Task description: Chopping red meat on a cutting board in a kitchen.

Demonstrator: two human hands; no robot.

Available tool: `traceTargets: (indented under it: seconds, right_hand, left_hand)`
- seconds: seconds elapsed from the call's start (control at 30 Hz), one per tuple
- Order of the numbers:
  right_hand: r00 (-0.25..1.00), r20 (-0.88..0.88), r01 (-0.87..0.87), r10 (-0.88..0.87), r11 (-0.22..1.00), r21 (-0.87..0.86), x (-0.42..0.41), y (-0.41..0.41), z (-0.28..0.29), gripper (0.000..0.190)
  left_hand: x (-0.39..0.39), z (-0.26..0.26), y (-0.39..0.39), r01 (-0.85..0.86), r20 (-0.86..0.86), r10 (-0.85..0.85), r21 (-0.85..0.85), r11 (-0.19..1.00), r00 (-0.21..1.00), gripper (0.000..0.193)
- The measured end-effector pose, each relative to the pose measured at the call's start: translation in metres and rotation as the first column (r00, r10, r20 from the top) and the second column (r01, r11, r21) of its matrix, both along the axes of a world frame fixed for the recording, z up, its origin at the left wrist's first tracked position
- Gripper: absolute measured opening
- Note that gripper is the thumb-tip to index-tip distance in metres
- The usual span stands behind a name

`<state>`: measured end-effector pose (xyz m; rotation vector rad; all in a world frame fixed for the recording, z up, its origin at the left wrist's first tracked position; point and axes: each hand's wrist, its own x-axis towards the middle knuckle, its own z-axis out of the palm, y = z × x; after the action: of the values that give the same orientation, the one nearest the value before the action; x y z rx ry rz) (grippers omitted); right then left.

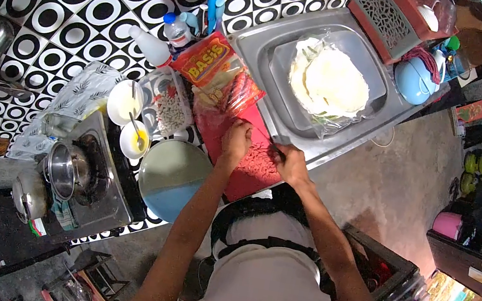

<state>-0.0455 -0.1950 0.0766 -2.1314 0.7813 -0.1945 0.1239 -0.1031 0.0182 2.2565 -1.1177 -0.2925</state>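
A red cutting board [242, 186] lies on the counter in front of me, with many small chopped red pieces [259, 163] spread over it. My right hand [291, 161] is closed around the dark handle of a knife [280, 150], whose blade points left toward my other hand. My left hand [237, 140] rests on the board with curled fingers; whether something is under them is hidden. Just beyond my hands lies a red printed plastic food packet [216, 67] with sausages visible through it. White pieces fill a clear plastic container [170, 107] left of the packet.
A steel sink [262, 63] at the right holds a clear tray with a pale mass [336, 82]. To the left are a round plate [174, 177], two white bowls [122, 102], a stove [108, 185] with steel pots [61, 170], and bottles [177, 30] near the tiled wall.
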Motion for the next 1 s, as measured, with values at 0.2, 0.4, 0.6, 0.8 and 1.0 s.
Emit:
traceTargets:
  seconds: [0.2, 0.4, 0.6, 0.8, 1.0]
  right_hand:
    - [0.999, -0.008, 0.038, -0.038, 0.999, -0.002, 0.004, 0.004, -0.012, 0.03]
    - [0.999, -0.006, 0.035, -0.036, 0.999, -0.039, 0.012, 0.008, -0.01, 0.032]
    - [0.997, -0.065, 0.029, -0.031, 0.999, -0.032, 0.016, 0.006, -0.016, 0.03]
    - [0.998, 0.012, 0.055, -0.054, 0.996, -0.063, 0.002, 0.012, -0.014, 0.026]
    - [0.999, -0.026, 0.038, -0.037, 0.999, 0.028, -0.007, 0.001, -0.015, 0.03]
  left_hand:
    - [-0.001, -0.002, -0.005, -0.024, -0.036, 0.028, 0.102, 0.995, 0.999, 0.018]
    - [-0.003, -0.002, -0.004, -0.057, -0.069, 0.065, 0.111, 0.992, 0.996, 0.015]
    - [-0.002, -0.003, -0.006, -0.061, -0.078, 0.071, 0.119, 0.991, 0.994, 0.013]
    - [-0.006, -0.005, -0.006, -0.139, -0.051, 0.142, 0.058, 0.989, 0.989, 0.012]
    - [-0.002, -0.003, -0.001, -0.11, -0.065, 0.115, 0.071, 0.991, 0.991, 0.014]
